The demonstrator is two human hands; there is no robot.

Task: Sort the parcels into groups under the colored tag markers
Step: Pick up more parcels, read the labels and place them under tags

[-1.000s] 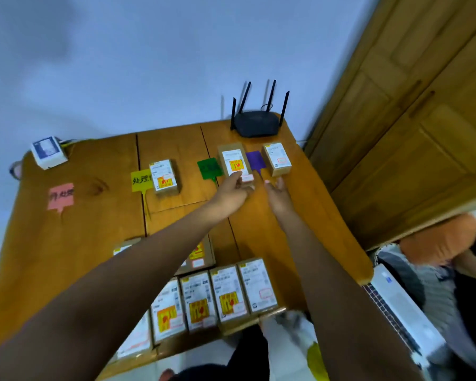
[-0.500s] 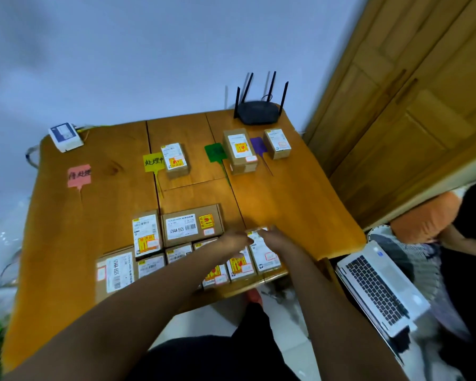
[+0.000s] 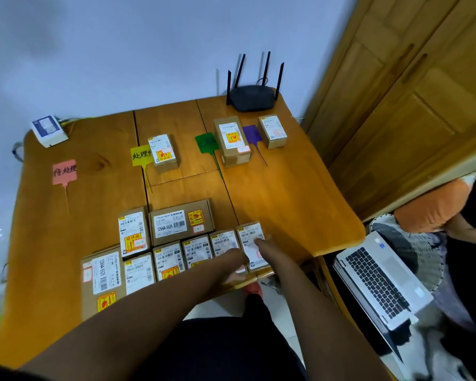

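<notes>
Two bare hands reach to the rightmost parcel [image 3: 252, 247] at the near edge of a wooden table [image 3: 300, 193]. The left hand [image 3: 235, 264] lies against the parcel's left side and the right hand [image 3: 264, 243] rests on its label; whether either has actually closed around it is hard to tell. More parcels crowd the near edge to the left, among them a wide box [image 3: 180, 222]. Along the far edge lie four coloured tags: pink tag [image 3: 64, 171], yellow tag [image 3: 140, 155], green tag [image 3: 206, 143] and purple tag [image 3: 252, 134]. One parcel sits just right of the yellow tag, one right of the green, one right of the purple. A black router [image 3: 252, 97] stands at the far right corner
</notes>
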